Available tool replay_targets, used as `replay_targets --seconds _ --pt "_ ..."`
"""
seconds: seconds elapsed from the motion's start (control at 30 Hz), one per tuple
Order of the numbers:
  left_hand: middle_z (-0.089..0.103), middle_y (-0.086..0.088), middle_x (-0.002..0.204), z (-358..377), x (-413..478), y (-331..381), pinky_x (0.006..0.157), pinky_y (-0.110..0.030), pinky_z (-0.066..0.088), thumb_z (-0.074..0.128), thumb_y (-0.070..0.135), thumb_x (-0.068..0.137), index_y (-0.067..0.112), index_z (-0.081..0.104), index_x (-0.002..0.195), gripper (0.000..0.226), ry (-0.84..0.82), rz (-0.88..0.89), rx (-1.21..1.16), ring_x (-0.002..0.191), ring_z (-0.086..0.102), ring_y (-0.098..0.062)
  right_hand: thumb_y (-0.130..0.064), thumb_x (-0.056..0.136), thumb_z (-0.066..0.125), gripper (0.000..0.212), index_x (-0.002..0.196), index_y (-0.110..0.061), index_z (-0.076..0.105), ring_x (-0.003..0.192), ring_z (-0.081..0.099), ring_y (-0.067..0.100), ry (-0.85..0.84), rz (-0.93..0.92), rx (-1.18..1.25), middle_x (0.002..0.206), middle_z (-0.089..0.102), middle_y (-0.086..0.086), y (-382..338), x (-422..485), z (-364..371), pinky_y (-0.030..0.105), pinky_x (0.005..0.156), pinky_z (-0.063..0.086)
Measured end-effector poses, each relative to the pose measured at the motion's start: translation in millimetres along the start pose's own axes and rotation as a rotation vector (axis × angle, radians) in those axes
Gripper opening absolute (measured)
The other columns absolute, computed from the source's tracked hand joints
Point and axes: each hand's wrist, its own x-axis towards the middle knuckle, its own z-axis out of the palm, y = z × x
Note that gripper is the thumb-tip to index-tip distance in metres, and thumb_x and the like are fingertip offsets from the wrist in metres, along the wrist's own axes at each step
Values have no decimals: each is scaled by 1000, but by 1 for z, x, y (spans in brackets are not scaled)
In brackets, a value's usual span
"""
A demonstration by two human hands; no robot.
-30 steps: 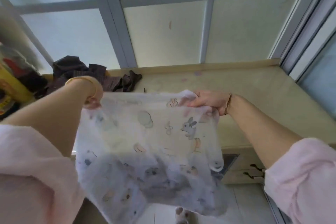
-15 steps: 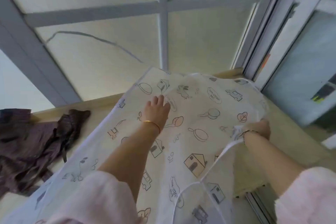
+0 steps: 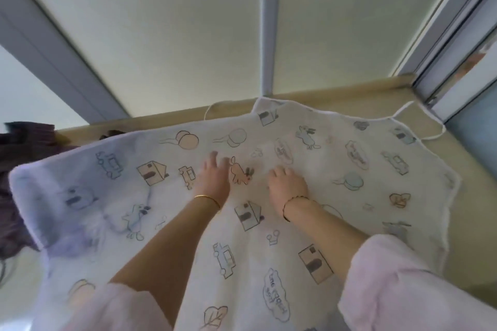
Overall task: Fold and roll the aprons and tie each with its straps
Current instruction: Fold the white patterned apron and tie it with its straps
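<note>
**Both hands flat on the spread apron**

A white, thin fabric apron printed with houses, cars, rabbits and balloons (image 3: 309,223) lies spread wide over the beige tabletop (image 3: 474,177) below a frosted window, its near edge hanging toward the person. Both forearms reach forward from pale pink sleeves. The left hand (image 3: 213,177) rests palm down near the middle of the apron, fingers straight and slightly fanned, gripping nothing. The right hand (image 3: 286,183) lies just beside it, also palm down on the cloth, its fingers a little bent and holding nothing. A thin gold bangle (image 3: 207,199) circles the left wrist and a dark beaded bracelet (image 3: 293,203) the right. A white strap (image 3: 419,122) loops off the apron's far right corner. A dark purple cloth (image 3: 18,169) lies at the left. Cloud-shaped prints carry writing too blurred to read.
</note>
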Motion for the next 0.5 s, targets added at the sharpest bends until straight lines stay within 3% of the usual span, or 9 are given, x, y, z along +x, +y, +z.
replay_targets --seconds 0.07,0.17,0.23,0.37,0.43,0.5 --pt "11 -18 153 -18 9 -28 92 -41 46 47 -5 87 8 31 140 57 135 -178 -17 130 34 -36 -6 91 43 39 129 -11 39 112 46 25 100 -4 -14 128 43 10 -5 11 -8 34 82 41" --pt "-4 -20 156 -43 25 -61 88 -42 46 51 -6 86 8 10 150 77 156 -314 41 127 38 -37 -1 86 46 39 124 -9 36 92 48 23 236 -65 16 127 39 12 -22 35 -36 31 66 40" --pt "-8 -17 157 -51 40 -76 82 -41 49 52 -4 87 8 2 151 82 97 -313 74 118 49 -37 2 86 44 54 135 -9 27 92 49 25 262 -97 54 144 24 15 -30 57 -55 33 62 40" --pt "-8 -13 158 -51 58 -104 103 -40 41 60 1 86 7 -4 150 92 -54 -313 63 134 36 -32 13 86 36 81 151 -15 -3 101 58 29 192 -133 21 159 -12 6 -36 108 -76 33 61 44" --pt "-6 -12 158 -50 59 -115 107 -40 35 63 4 86 9 -6 150 94 -103 -297 68 140 27 -30 14 85 37 87 151 -20 -9 111 56 32 124 -122 -17 159 -8 5 -36 127 -76 34 64 45" --pt "-4 -12 158 -54 60 -120 107 -43 36 68 12 84 13 -5 151 99 -136 -271 67 140 26 -32 9 86 43 84 151 -22 -2 114 53 33 72 -117 -11 153 17 8 -35 134 -71 39 69 46"
